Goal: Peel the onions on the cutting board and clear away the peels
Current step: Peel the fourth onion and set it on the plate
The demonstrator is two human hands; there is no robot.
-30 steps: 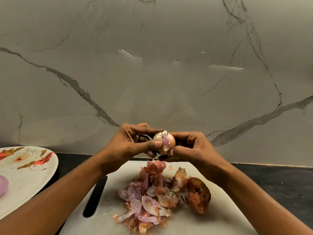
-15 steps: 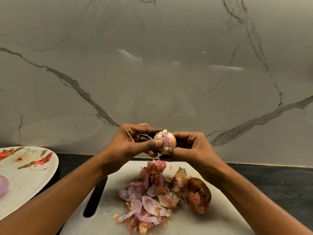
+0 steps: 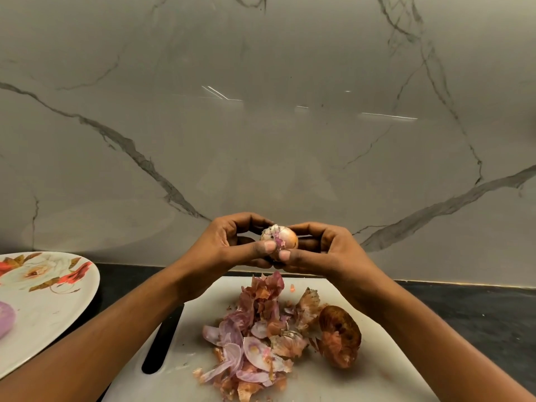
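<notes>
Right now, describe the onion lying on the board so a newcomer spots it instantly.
Start at the white cutting board. A pile of pink and tan peels covers its middle; the brown onion lies against the pile's right edge. It is the only whole, rounded thing there, in dark papery skin, unlike the flat loose scraps.

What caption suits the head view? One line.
Left hand and right hand grip a partly peeled onion above peels on the cutting board.

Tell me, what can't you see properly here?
Head view:
Onion: its back, hidden by left hand and right hand.
Plate: left part cut by the frame edge, and the purple piece on it too.
Board: near end cut by the bottom edge; arms cover parts of it.
</notes>
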